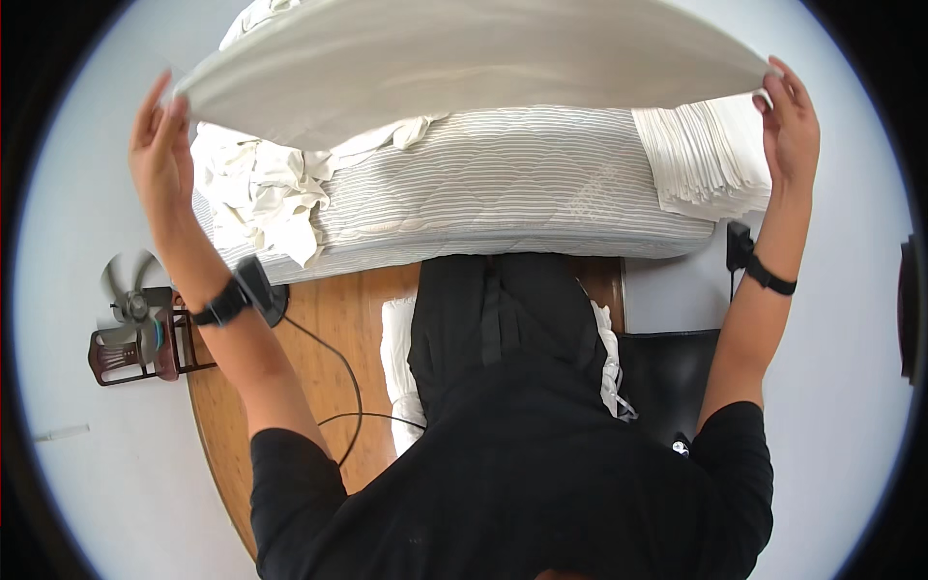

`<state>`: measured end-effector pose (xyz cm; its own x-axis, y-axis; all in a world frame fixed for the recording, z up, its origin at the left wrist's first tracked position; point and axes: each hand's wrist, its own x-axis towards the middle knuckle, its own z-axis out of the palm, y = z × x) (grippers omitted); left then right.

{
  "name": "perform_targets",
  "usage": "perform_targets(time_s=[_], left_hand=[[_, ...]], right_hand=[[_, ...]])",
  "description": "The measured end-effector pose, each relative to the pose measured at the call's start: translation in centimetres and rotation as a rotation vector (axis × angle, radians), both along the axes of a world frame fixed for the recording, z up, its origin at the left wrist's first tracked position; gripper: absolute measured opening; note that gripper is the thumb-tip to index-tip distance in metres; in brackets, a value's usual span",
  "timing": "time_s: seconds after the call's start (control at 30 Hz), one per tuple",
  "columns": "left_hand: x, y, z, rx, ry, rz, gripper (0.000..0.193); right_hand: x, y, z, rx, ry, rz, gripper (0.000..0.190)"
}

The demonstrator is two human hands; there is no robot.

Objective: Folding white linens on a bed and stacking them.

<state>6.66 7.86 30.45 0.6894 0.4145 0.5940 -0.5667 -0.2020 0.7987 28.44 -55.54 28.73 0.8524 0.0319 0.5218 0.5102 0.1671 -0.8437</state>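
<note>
A white cloth is stretched wide between my raised hands, above a striped mattress. My left hand pinches its left corner between thumb and fingers. At the other end, my right hand grips the right corner. The cloth billows, its lower edge sagging at the left, and its far part runs out of the top of the view. Beneath it to the left lies a crumpled heap of white cloth. On the mattress's right end, close to my right forearm, is a stack of folded white cloths.
A fan stands on the left beside a dark brown chair. A black cable curves over the wooden floor. White padding shows beside my legs, and a black surface lies to the right.
</note>
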Motion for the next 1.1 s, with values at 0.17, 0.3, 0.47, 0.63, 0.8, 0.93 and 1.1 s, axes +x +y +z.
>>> perform_targets(time_s=[0.17, 0.3, 0.47, 0.63, 0.8, 0.93, 1.1], left_hand=[[-8.4, -1.0, -10.5, 0.029, 0.277, 0.005, 0.013], [-13.1, -6.3, -17.2, 0.120, 0.874, -0.084, 0.009], [-16.3, -7.4, -20.3, 0.022, 1.208, -0.342, 0.008], [-14.9, -7.9, -20.6, 0.013, 1.107, -0.283, 0.006], [-6.2, -9.0, -24.7, -0.107, 0.737, 0.092, 0.012], [-0.4, -7.5, -30.6, 0.165, 0.515, 0.428, 0.017], [2.9, -10.2, -32.5, 0.543, 0.759, 0.701, 0.023]], right_hand=[[-7.4, -3.0, -7.7, -0.262, 0.227, 0.039, 0.049], [-11.2, -6.4, -17.8, -0.457, 0.645, 0.146, 0.022], [-15.0, -7.6, -20.9, -0.682, 0.976, 0.337, 0.015], [-12.7, -7.4, -21.1, -0.580, 0.769, 0.311, 0.018], [-6.0, 0.3, -23.9, -0.365, 0.590, 0.026, 0.023], [0.3, 5.7, -28.7, -0.593, 0.113, -0.288, 0.021], [2.0, 6.9, -33.2, -0.963, 0.107, -0.397, 0.022]])
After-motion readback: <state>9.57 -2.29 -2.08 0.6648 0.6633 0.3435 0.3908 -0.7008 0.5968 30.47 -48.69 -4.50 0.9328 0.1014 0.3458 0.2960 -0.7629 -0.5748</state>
